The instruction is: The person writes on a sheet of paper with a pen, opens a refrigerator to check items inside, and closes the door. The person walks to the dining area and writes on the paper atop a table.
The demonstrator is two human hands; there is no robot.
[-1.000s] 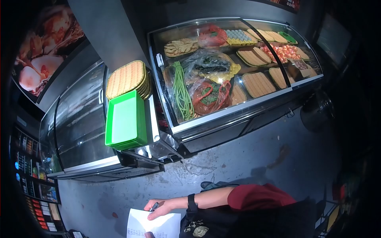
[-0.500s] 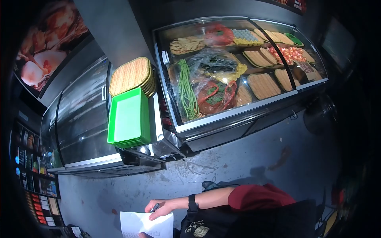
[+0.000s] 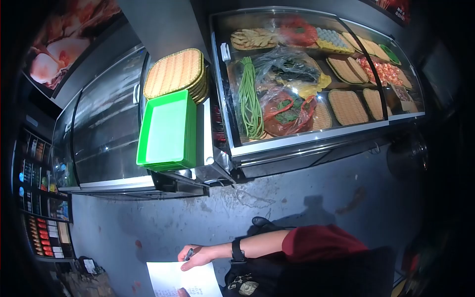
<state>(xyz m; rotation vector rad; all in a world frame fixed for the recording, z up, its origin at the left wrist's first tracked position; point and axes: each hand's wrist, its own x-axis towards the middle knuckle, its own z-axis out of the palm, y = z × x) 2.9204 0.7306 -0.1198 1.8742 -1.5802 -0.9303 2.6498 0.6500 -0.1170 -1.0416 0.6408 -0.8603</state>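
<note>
My right hand [image 3: 199, 256], with a black band on the wrist, is closed around a dark pen [image 3: 188, 254] near the paper's upper edge. Below it is a white sheet of paper [image 3: 163, 274] with rows of small writing that I cannot read. A thumb of my left hand [image 3: 182, 292] presses on the sheet at the bottom of the view; the other fingers are hidden.
A glass-topped display case [image 3: 316, 133] holds green long beans [image 3: 251, 101], bagged greens, eggs [image 3: 332, 39] and woven trays. Left of it are stacked green trays [image 3: 167, 131] and woven trays [image 3: 174, 74]. Another glass case [image 3: 109, 143] and stocked shelves [image 3: 42, 203] stand at left.
The view has tilted downward and shifted, so the cases and trays sit higher and further right. More of the paper's writing shows. Both hands keep their hold.
</note>
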